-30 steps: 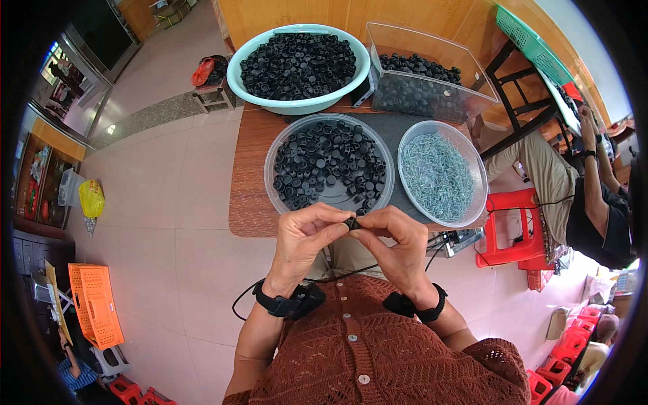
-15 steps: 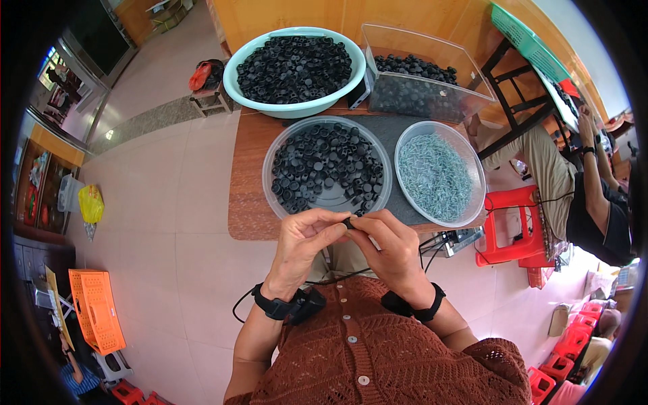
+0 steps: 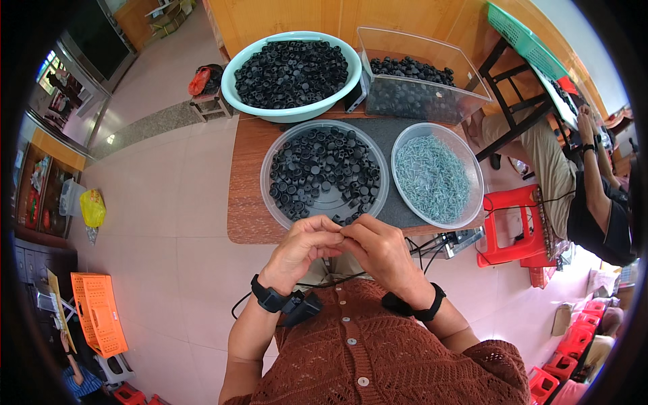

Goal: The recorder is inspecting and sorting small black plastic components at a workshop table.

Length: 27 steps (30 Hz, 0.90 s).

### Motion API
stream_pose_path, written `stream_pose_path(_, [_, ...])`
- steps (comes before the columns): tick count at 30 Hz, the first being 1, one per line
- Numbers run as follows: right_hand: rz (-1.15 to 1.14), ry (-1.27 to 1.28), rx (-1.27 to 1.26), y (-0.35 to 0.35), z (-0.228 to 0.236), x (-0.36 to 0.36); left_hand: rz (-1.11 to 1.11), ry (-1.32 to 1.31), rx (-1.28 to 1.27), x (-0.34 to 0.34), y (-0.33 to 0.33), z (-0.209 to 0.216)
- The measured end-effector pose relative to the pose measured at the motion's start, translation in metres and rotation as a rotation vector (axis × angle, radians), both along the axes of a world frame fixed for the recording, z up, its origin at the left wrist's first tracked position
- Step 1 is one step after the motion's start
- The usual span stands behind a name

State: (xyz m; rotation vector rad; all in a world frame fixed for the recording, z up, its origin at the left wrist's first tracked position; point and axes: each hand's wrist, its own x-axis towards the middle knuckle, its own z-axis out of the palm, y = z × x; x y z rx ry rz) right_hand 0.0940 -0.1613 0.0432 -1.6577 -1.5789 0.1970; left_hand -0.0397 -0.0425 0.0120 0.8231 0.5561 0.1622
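My left hand (image 3: 295, 251) and my right hand (image 3: 385, 253) meet at the table's near edge, fingertips pinched together and touching. Whatever they hold between the tips is hidden by the fingers. Just beyond them stands a clear round bowl (image 3: 331, 202) with many small black plastic caps (image 3: 316, 159), some upright and some tipped over. To its right, on a dark mat, another clear bowl (image 3: 478, 169) holds a heap of thin, silvery-green screw-like pieces (image 3: 432, 179).
At the table's (image 3: 244, 196) back, a pale turquoise basin (image 3: 233, 98) and a clear plastic box (image 3: 466, 108) hold more black parts. A red stool (image 3: 509, 233) stands to the right, near a seated person (image 3: 597, 209). An orange crate (image 3: 100, 314) is at left.
Half a second ago a small black part showed between my fingertips; now the fingers cover it or it is out of sight. Both hands have shifted slightly left and down.
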Motion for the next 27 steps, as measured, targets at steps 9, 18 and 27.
stream_pose_path(9, [0.051, 0.249, -0.044, 0.003, 0.000, 0.010, -0.080, -0.108, -0.271, 0.003, 0.008, -0.014])
stream_pose_path(18, [-0.087, 0.162, 0.009, 0.004, -0.007, -0.002, -0.018, -0.158, -0.247, 0.004, 0.000, -0.014])
stream_pose_path(27, [-0.038, -0.008, 0.067, 0.006, -0.006, 0.000, 0.010, -0.134, -0.108, 0.002, -0.001, -0.009])
